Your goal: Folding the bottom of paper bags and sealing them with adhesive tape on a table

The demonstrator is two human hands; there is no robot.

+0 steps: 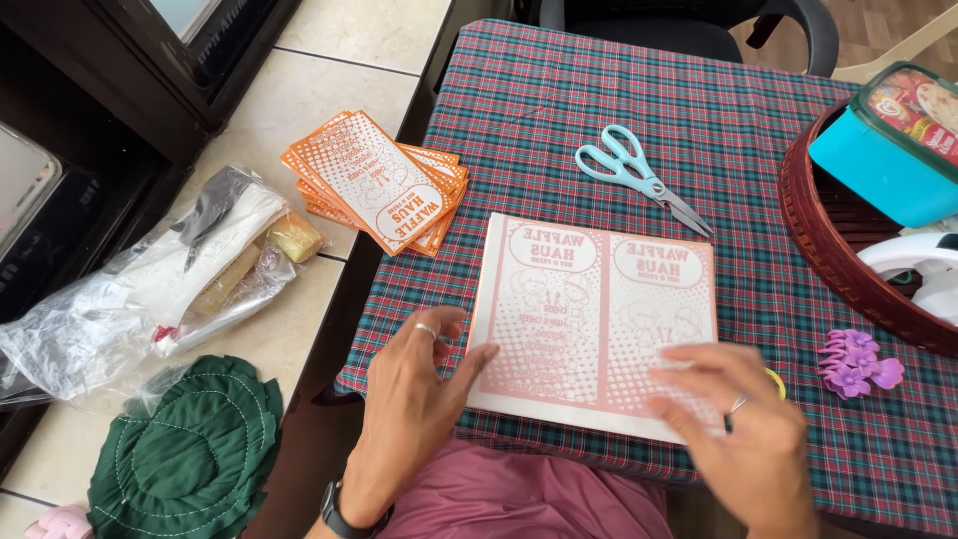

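Here, sheet stack (589, 319) lies under both hands (414, 384).

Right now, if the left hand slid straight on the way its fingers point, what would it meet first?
The left hand points up and right, fingertips already on the near left corner of the printed sheet. Going on, it would only cross that sheet; the scissors lie beyond the far edge, probably next in line, though depth is unclear.

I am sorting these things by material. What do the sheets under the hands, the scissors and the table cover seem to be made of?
The sheets look like thin matte paper: flat, stacked, printed in pale orange, with white edges showing. The scissors seem to have shiny metal blades and smooth light blue plastic handles. The table cover looks like woven cloth, red and green checked, without shine. The left hand and right hand rest on the sheets.
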